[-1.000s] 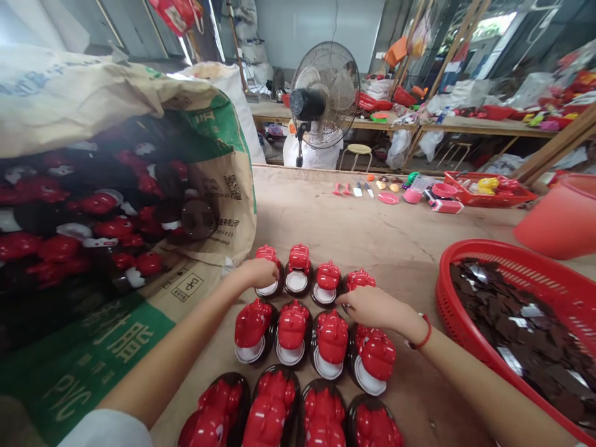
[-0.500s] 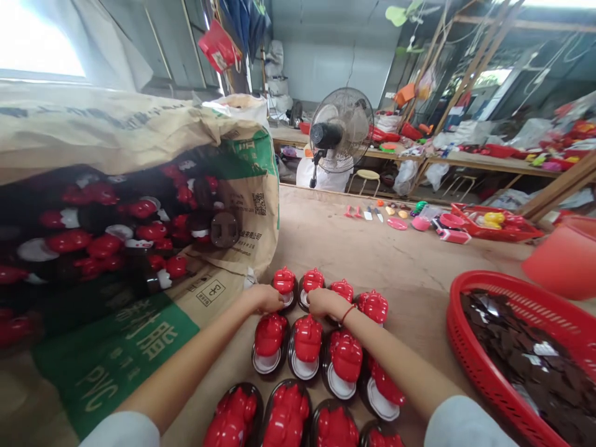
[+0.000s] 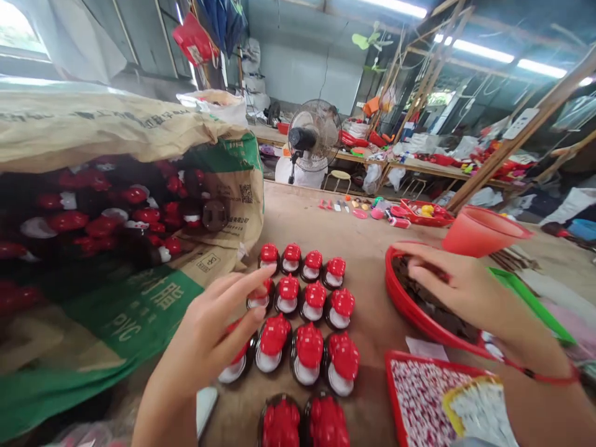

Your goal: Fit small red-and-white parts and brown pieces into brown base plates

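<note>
Left hand (image 3: 205, 332) open, fingers extended, holding nothing, just over the rows of red-and-black moulded pieces (image 3: 307, 347) on the bench (image 3: 370, 323). Right hand (image 3: 465, 292) curled into the red basket (image 3: 410, 316) of dark chips (image 3: 440, 318), to the right; whether it grips any, cannot tell.

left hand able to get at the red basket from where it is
Probably yes, but only with a reach. The left hand is open, and the red-and-white moulded pieces lie between it and the red basket. It would have to pass over them, and the right hand occupies the basket.
</note>
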The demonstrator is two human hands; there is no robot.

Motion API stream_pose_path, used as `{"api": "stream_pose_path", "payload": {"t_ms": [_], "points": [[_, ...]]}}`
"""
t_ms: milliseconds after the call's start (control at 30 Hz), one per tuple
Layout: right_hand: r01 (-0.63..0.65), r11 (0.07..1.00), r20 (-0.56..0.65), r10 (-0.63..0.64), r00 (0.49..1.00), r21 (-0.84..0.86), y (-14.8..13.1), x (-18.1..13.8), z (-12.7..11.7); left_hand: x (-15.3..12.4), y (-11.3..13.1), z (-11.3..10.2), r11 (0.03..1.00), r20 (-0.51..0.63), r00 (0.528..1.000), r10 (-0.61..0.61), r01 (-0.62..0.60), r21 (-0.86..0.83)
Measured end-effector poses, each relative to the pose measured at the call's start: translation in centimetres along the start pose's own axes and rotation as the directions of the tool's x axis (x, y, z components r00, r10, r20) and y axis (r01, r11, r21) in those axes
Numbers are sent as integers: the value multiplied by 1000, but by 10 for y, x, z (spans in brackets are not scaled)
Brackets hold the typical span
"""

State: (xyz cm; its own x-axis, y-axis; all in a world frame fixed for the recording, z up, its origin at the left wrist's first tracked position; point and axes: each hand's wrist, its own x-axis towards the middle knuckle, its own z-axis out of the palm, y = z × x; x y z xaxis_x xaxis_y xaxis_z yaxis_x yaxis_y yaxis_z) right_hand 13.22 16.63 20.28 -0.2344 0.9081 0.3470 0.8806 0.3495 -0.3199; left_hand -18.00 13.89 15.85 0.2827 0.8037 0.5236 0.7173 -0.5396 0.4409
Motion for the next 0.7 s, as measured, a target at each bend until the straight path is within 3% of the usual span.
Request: {"api": "stream_pose_path", "payload": {"t_ms": [133,233,267,333,400,433,500,567,633,700], "points": [[-76,997,-129,80,989,29,11,-96,-15,-82,14,11,997,27,999,-24,26,-71],[-239,966,-175,253,952,98,14,-167,-7,-139,27,42,983,74,988,-136,144,-117],[-310,940,-220,336,916,142,14,-189,-1,-155,33,57,976,127,981,-146,164,-144],[-412,867,-355,493,795,282,14,-225,14,-185,45,88,974,296,952,-76,135,-184],[-437,802,-456,593,664,407,17,-252,33,-208,56,117,986,470,882,29,51,-157],[-454,783,-457,619,639,425,20,-261,44,-217,59,130,993,530,846,59,2,-114],[-568,749,-344,661,666,341,27,-273,67,-228,61,149,996,594,803,60,-88,19],[-595,780,-232,626,744,194,36,-277,91,-229,59,161,978,611,791,45,-159,134],[-501,865,-176,500,848,42,43,-275,113,-224,57,167,960,620,784,38,-200,194],[-409,908,-83,402,912,-93,48,-268,132,-216,57,171,951,627,779,30,-215,223]]}}
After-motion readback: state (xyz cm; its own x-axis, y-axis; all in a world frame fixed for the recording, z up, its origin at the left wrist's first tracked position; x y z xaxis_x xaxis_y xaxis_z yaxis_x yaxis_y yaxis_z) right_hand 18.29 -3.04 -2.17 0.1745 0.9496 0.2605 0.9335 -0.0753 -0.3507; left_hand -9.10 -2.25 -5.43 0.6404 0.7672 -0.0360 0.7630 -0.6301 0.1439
